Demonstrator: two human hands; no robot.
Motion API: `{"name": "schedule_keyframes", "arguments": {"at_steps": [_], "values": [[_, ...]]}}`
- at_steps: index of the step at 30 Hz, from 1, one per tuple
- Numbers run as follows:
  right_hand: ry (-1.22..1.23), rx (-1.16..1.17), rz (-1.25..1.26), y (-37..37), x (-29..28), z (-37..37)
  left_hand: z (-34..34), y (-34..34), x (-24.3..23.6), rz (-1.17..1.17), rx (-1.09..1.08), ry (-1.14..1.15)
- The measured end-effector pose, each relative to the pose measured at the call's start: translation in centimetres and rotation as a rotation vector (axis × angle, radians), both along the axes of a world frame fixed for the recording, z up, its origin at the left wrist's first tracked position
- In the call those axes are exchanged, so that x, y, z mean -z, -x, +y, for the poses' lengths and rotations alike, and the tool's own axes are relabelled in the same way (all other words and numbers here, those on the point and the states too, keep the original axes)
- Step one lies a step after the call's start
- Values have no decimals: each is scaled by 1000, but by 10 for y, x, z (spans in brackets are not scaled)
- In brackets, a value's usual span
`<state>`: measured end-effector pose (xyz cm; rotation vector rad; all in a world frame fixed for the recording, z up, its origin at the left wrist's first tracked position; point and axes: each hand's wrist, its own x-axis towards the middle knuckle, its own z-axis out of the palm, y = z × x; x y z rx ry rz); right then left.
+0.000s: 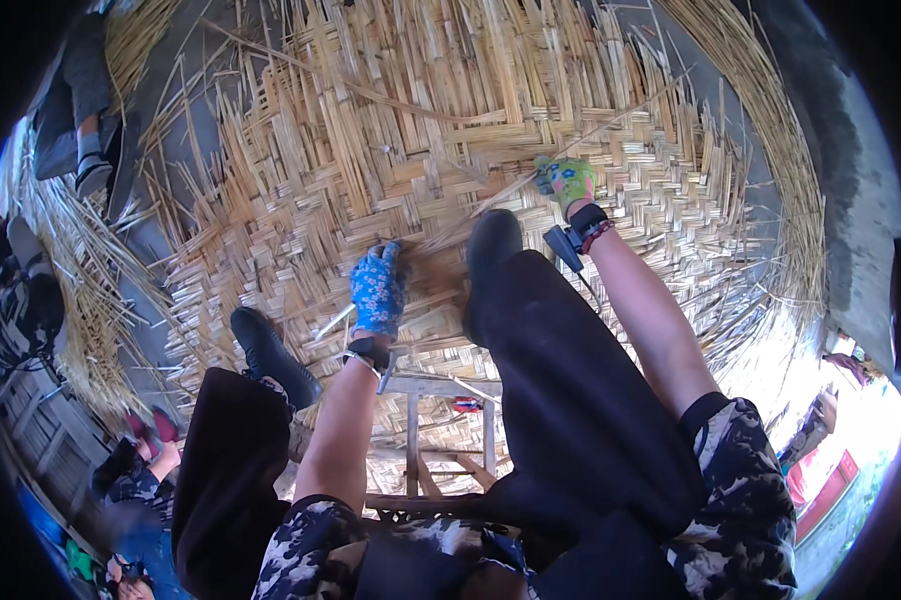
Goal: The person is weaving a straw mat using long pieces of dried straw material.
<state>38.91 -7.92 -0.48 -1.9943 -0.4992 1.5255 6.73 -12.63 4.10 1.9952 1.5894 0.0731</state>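
A large woven reed mat spreads over the floor under my shoes, its herringbone weave running out into loose strips at the far side. My left hand, in a blue flowered glove, rests low over the mat with its fingers curled down; whatever they grip is hidden. Farther off to the right, my right hand wears a green flowered glove and is closed on a reed strip that slants toward my shoe. Beside my left wrist shows a thin pale stick. A dark device hangs at my right wrist.
A low wooden stool is beneath me. Loose reeds lie at the left, and a long reed bundle curves along the right by a wall. Other people's legs and a person appear at the left.
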Motion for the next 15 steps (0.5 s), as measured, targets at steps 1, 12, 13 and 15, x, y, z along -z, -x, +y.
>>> {"name": "schedule_keyframes", "arguments": {"at_steps": [1,12,13,15], "values": [[-4,98,4,2,-5,3,-1,0,-2,-22,5,-25],[-576,68,105,64,-86,-14,38,-56,-48,-437,-200,-146],[-602,-7,179,74,-89,-12,43,-58,-55,-443,-200,-104],[-584,-107,350,93,-94,-8,54,-54,-67,-471,-153,90]]}}
